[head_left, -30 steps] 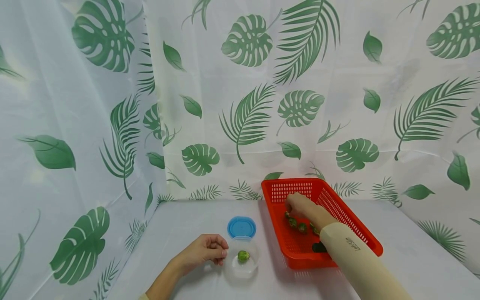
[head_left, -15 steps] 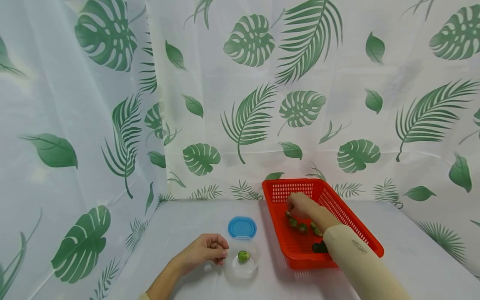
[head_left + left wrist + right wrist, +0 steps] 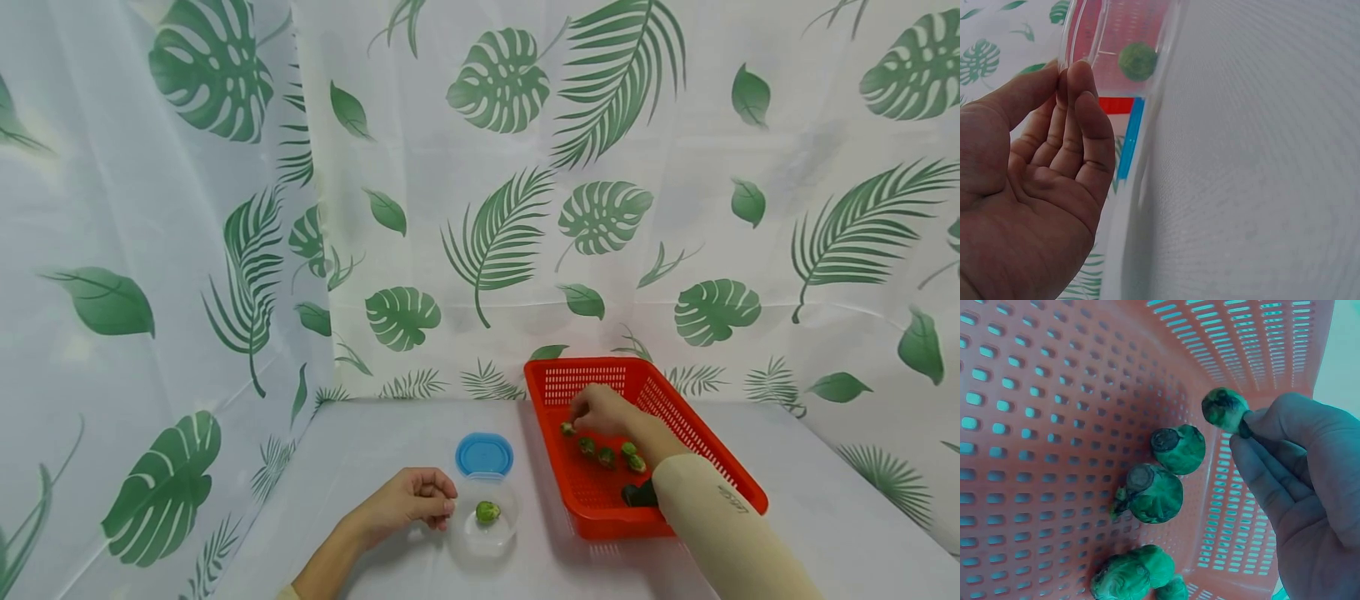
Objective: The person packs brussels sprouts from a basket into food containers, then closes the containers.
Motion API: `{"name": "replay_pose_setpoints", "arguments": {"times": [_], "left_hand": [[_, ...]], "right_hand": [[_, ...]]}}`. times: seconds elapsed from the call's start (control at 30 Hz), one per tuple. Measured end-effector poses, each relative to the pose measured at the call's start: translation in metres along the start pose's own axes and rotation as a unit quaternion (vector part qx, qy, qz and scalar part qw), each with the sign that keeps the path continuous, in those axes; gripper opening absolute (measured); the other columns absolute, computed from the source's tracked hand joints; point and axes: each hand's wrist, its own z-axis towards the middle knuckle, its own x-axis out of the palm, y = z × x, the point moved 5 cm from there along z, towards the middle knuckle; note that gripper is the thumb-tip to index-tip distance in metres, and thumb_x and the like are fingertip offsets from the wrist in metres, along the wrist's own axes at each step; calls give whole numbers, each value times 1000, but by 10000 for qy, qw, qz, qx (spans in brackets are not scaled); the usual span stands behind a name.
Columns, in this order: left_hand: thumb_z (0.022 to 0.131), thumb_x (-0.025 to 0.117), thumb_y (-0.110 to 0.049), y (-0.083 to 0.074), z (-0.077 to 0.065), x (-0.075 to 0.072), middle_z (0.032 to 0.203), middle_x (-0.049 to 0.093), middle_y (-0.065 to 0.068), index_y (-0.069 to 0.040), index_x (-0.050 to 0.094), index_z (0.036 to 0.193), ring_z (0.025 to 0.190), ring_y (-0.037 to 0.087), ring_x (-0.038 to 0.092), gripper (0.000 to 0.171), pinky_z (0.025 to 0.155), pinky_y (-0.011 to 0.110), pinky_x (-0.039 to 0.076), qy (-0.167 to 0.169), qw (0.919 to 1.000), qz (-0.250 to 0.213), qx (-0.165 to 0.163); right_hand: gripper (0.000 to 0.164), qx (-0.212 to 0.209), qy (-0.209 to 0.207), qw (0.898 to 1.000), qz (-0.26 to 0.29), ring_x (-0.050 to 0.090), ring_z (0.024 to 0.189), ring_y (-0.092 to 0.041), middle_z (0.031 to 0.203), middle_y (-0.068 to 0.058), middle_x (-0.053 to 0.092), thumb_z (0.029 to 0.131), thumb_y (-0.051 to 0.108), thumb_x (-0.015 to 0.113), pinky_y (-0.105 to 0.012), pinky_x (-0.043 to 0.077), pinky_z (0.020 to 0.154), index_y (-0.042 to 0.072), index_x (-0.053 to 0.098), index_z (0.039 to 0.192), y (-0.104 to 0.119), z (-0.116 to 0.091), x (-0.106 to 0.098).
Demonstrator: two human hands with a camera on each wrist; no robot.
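Observation:
At the wall of the red plastic basket [image 3: 558, 467], my right hand [image 3: 603, 411] pinches a Brussels sprout [image 3: 1225, 409] between thumb and fingertips. In the right wrist view that sprout is raised off the basket's floor. Beside it lie several more Brussels sprouts [image 3: 1155, 494], some with brown cut stems. Thumb and fingertips of my left hand [image 3: 420, 500] hold the rim of a small clear plastic container [image 3: 480, 546]. A single green sprout [image 3: 1137, 61] sits inside the container.
Behind the clear container lies its blue lid [image 3: 483, 455], flat on the white tabletop [image 3: 405, 433]. A dark object [image 3: 636, 495] shows in the basket, partly covered by my right forearm. Leaf-patterned sheets [image 3: 517, 333] hang at the back and sides.
My right hand has shifted slightly left and the pinched Brussels sprout has come into clearer view, apart from the others. The left hand and container have stayed put.

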Motion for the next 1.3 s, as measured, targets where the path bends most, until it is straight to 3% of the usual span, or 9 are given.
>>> {"name": "replay_pose_setpoints", "arguments": {"times": [0.33, 0.57, 1.0, 1.3], "left_hand": [[97, 73, -14, 0, 0, 0, 84, 72, 2, 6, 64, 112, 76, 13, 68, 27, 72, 28, 56, 0, 10000, 23, 22], [98, 71, -12, -1, 0, 0, 83, 72, 1, 5, 64, 112, 75, 12, 68, 23, 72, 28, 56, 16, 10000, 8, 49], [99, 69, -9, -1, -1, 2, 83, 72, 2, 14, 59, 118, 75, 12, 66, 31, 72, 28, 55, 48, 10000, -53, -7], [98, 71, -12, -1, -1, 3, 84, 72, 3, 12, 60, 118, 76, 13, 67, 33, 72, 28, 55, 72, 9999, -84, -2]], "right_hand": [[4, 226, 793, 9961, 297, 60, 76, -16, 79, 1, 68, 91, 8, 76, -30, 52, 71, 8, 79, 89, 1, -4, 9], [7, 58, 809, 9962, 327, 61, 76, -16, 82, 0, 71, 92, 4, 75, -31, 55, 73, 8, 80, 91, 3, -2, 8], [12, 434, 707, 9958, 384, 66, 81, -17, 90, -2, 76, 92, 3, 76, -36, 61, 85, 11, 83, 97, -2, -1, 10], [7, 158, 654, 9975, 216, 65, 78, -15, 86, -1, 76, 89, 3, 80, -35, 61, 81, 8, 82, 93, 0, -2, 10]]}}
